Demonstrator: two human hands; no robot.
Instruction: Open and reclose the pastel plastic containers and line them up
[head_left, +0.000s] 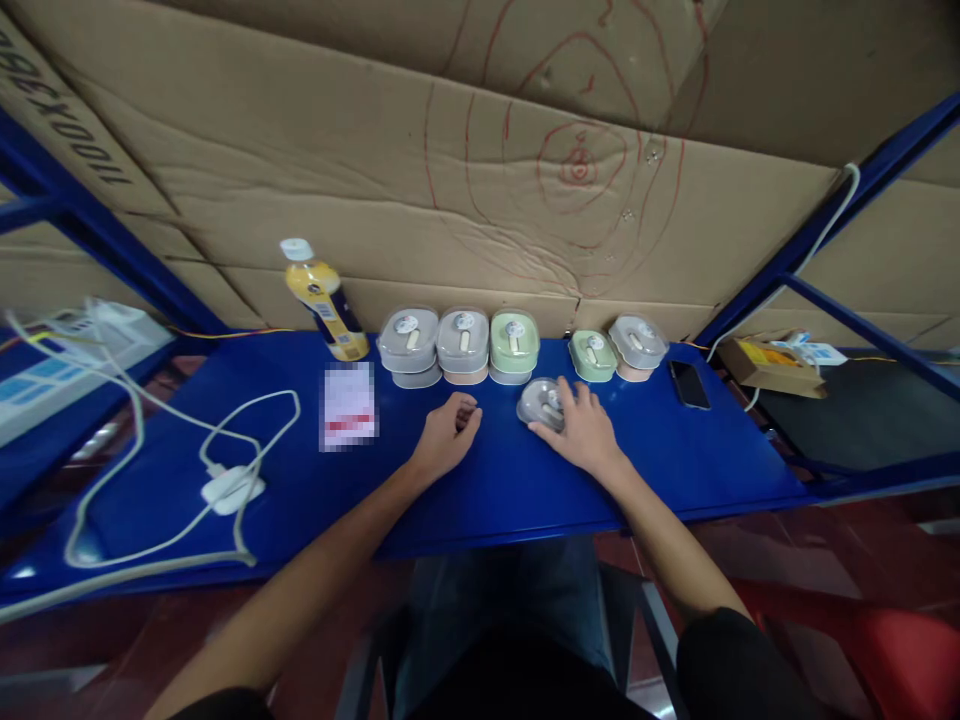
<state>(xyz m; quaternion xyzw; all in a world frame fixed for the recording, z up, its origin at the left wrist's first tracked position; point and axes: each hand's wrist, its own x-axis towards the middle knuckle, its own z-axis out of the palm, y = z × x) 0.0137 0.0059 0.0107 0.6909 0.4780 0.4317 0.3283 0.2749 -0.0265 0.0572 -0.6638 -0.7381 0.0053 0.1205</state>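
Note:
My right hand [585, 430] is closed over a small grey lidded food container [537, 402] with a clear top, its thumb on the near side and fingers over the right side. The container rests on the blue table [495, 500]. Just left of it, my left hand [444, 438] lies on the table with loosely curled fingers; I see nothing in them. Behind the hands stand stacked containers: grey on top at the left [409, 343], grey over pinkish [463, 345] beside it, and green over grey [514, 345]. Farther right are a green container [593, 356] and a grey-over-pinkish stack [639, 345].
A yellow drink bottle [328, 305] stands back left, with a blurred-out paper [349, 408] before it. White cables and an adapter [231, 490] lie at left. A phone [689, 385] lies at right. Cardboard [337, 150] walls the back; blue metal posts [787, 245] flank the table.

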